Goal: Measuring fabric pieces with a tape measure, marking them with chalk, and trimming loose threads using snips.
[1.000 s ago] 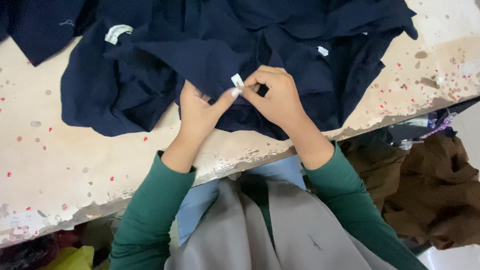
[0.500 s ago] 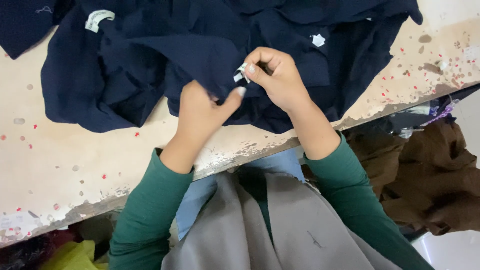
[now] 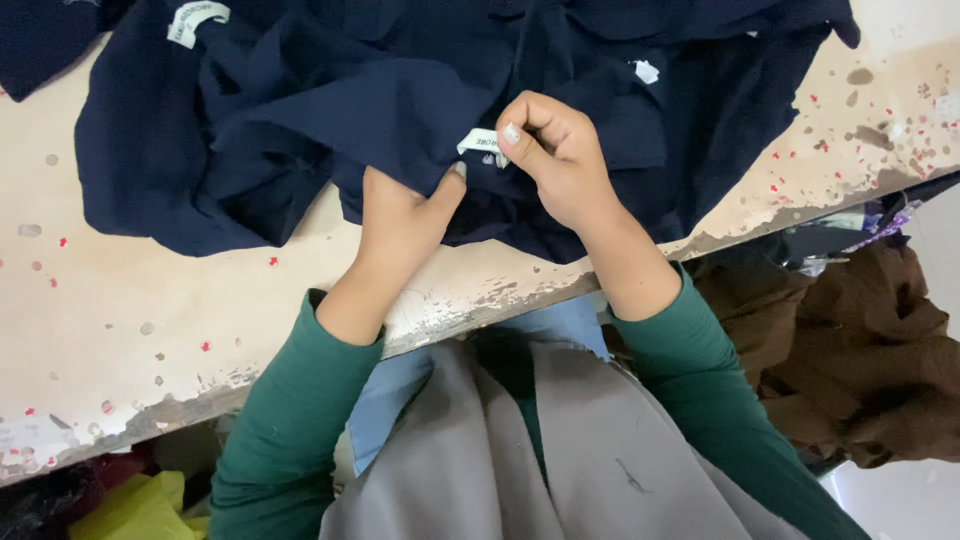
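Observation:
A heap of dark navy garments (image 3: 330,110) lies on a worn beige table (image 3: 150,330). My left hand (image 3: 400,215) pinches a fold of the navy fabric near the table's front edge. My right hand (image 3: 560,155) grips a small white sewn-in label (image 3: 478,138) on the same garment, thumb and fingers closed on it. Both hands are almost touching. My sleeves are green.
Another white label (image 3: 195,20) shows at the upper left of the heap and a small white tag (image 3: 647,71) at the upper right. Brown cloth (image 3: 860,350) is piled below the table at right. Yellow material (image 3: 140,505) lies at the lower left.
My right hand has shifted slightly along the garment and now pinches the white label more tightly. My left hand stays on the fabric fold. The view has moved closer.

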